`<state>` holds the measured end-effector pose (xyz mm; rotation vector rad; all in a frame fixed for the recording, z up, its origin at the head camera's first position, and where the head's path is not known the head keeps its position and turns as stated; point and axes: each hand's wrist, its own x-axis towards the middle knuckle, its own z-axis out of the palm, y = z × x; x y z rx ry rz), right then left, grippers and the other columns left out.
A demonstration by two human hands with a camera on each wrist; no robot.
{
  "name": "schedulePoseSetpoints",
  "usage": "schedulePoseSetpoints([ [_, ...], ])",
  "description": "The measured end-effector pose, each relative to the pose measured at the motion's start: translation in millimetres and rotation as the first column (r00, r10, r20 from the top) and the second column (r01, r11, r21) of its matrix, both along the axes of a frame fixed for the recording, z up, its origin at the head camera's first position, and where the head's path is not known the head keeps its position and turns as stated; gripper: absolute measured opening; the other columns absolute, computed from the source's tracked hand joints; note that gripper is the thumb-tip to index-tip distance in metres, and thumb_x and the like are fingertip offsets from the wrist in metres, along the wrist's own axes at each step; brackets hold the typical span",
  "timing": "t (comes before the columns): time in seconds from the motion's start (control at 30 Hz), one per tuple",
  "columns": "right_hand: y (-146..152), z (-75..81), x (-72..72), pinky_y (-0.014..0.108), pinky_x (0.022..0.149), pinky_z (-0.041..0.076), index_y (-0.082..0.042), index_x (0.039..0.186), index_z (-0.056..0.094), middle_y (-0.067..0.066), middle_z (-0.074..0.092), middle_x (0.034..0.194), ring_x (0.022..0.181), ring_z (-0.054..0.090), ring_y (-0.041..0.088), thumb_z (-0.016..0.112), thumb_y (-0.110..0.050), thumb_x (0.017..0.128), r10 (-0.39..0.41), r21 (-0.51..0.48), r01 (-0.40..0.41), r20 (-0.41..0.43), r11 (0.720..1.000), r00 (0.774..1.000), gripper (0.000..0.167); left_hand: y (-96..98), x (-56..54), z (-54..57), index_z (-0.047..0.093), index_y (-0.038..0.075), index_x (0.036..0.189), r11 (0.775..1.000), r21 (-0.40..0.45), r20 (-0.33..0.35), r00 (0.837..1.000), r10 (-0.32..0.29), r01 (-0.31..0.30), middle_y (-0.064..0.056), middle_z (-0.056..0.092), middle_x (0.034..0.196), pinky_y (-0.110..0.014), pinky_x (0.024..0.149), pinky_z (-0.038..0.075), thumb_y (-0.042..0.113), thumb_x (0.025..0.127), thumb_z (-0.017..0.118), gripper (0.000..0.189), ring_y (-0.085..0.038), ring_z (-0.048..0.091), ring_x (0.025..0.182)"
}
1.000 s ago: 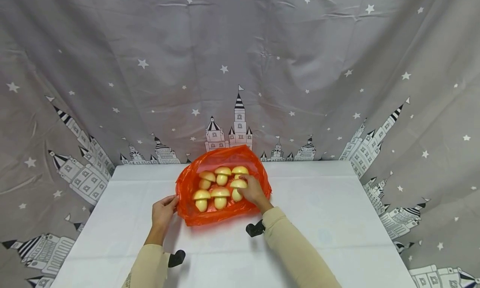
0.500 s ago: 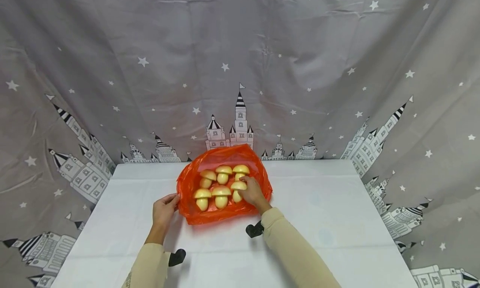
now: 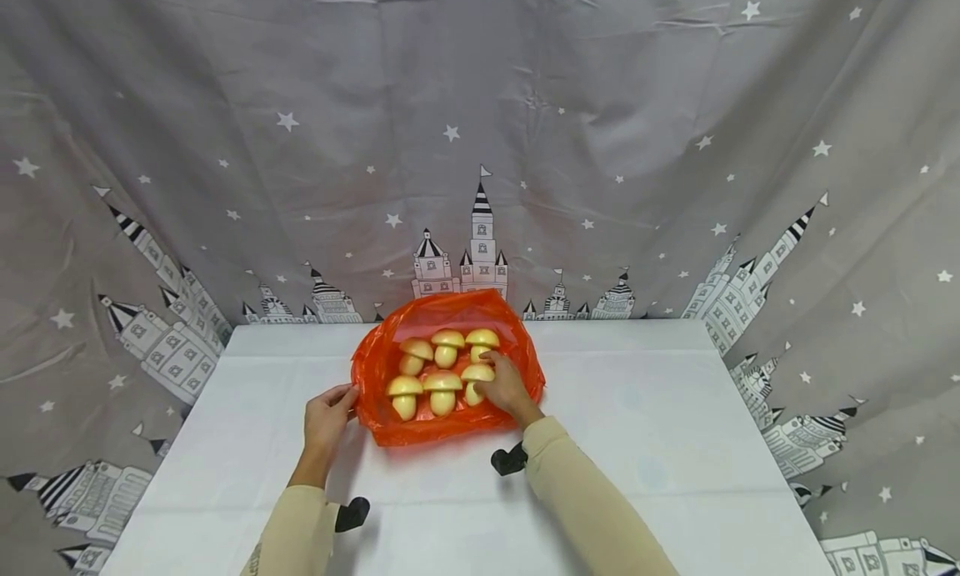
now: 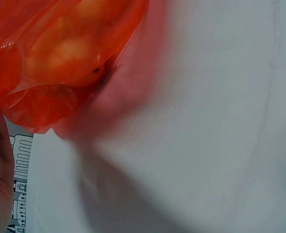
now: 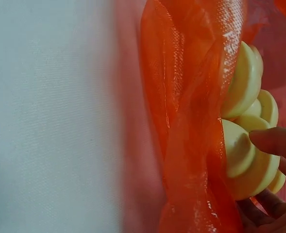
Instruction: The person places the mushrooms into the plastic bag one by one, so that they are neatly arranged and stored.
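Observation:
Several pale yellow toy-like mushrooms with rounded caps lie in two rows inside an open red plastic bag [image 3: 420,433] in the head view. At the bag's left rim, my left hand [image 3: 327,418] pinches the plastic. My right hand [image 3: 510,386] reaches in from the right and grips the front right mushroom [image 3: 477,373] by its cap. In the right wrist view the thumb presses on that mushroom [image 5: 252,177], with fingers on its far side. Beside it lie the front middle mushroom [image 3: 442,382] and the front left mushroom [image 3: 405,386]. The left wrist view shows the bag [image 4: 38,111] with blurred mushroom shapes through it.
The bag rests on a white-covered table [image 3: 637,443], near its back edge. Behind and at both sides hangs a grey curtain [image 3: 480,84] printed with stars and castles. A black strap end [image 3: 510,459] hangs near each sleeve.
The front right mushroom has shifted slightly toward the front under my right hand, more level with its row. My left hand stays at the bag's rim.

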<state>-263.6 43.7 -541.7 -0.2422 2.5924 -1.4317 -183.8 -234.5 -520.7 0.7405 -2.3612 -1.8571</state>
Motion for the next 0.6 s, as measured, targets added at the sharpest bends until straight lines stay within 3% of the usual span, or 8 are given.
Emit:
schedulePoseSetpoints([
  [0.27, 1, 4.8, -1.9, 0.049, 0.104, 0.040, -0.003, 0.132, 0.051, 0.021, 0.050, 0.132, 0.122, 0.046, 0.036, 0.073, -0.003, 0.080, -0.011, -0.025, 0.011, -0.019, 1.000, 1.000, 0.056, -1.9, -2.3, 3.3, 0.058, -0.008, 0.123, 1.000, -0.017, -0.059, 0.998, -0.011, 0.010, -0.019, 0.065, 0.110, -0.012, 0.068, 0.053, 0.025, 0.100, 0.054, 0.041, 0.003, 0.059, 0.073],
  [0.6, 9, 22.8, 5.1, 0.053, 0.105, 0.038, -0.005, 0.134, 0.050, 0.020, 0.047, 0.137, 0.125, 0.045, 0.040, 0.072, -0.007, 0.084, 0.042, -0.102, -0.052, -0.101, 0.993, 0.994, 0.055, -11.8, -4.1, 9.8, 0.054, -0.004, 0.129, 0.990, -0.102, -0.027, 0.995, -0.097, 0.094, -0.025, 0.058, 0.124, -0.013, 0.071, 0.053, 0.033, 0.101, 0.050, 0.047, -0.007, 0.061, 0.087],
])
